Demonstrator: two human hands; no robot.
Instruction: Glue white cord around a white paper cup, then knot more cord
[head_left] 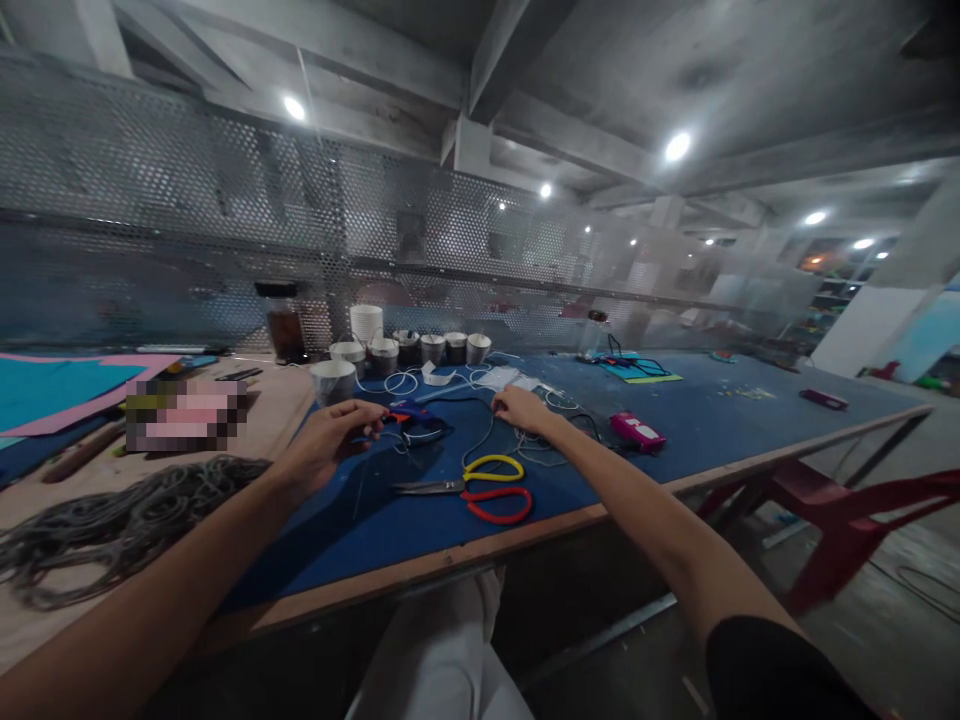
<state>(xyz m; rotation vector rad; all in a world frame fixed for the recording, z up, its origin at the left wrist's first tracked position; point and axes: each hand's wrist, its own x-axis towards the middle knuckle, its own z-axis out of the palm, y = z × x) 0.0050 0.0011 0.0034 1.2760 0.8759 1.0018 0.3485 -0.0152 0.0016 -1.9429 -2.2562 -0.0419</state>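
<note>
Desk (570, 490) clutter = main risk: a hard tug could drag scissors (454, 487) at 6 o'clock, b/c dark cord (491, 428) runs by their yellow loop. Cups (332, 382) at 11 could tip if white cord (401, 384) snags. Blue tool (412, 412), 11 from scissors, may get pulled too. Both arms reach twd 12, elbows bent. L hand (322, 440) by tool, fingers curled, grip unclear; R hand (521, 410) palm-down, fingertips pinched on dark cord, 1 from scissors.

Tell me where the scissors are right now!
In the head view, the scissors lie on the blue tabletop, near its front edge, between the two forearms and closer than the white cups.
</note>
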